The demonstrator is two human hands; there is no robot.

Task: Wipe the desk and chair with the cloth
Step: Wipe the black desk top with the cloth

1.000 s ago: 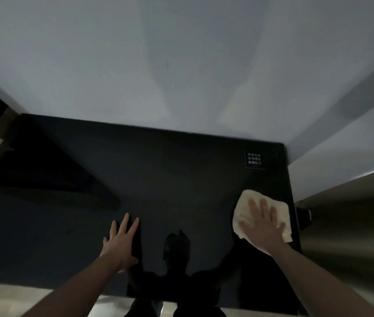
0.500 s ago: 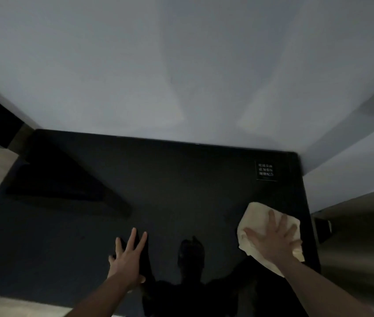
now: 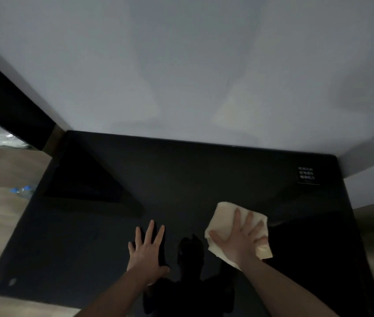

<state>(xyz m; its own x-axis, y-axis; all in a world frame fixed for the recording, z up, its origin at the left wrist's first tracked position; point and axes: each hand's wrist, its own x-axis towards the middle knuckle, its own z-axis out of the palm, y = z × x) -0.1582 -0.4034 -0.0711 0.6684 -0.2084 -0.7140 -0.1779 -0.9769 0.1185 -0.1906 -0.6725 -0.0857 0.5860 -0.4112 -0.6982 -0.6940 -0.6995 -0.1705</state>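
Pressing flat with fingers spread, your right hand [image 3: 240, 240] lies palm-down on the cream cloth [image 3: 226, 219], pinning rather than gripping it against the glossy black desk [image 3: 204, 179]. Your left hand [image 3: 147, 250] rests open and empty on the desk just left of the cloth, fingers fanned toward the wall [image 3: 181, 65]. Beyond the cloth, near the desk's far right corner, sits a small label [image 3: 306, 176] with white print too small to read.

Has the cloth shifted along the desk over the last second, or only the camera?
Yes. Judged against the label at the desk's far right corner, the cloth under the right hand has slid left, away from the right edge.
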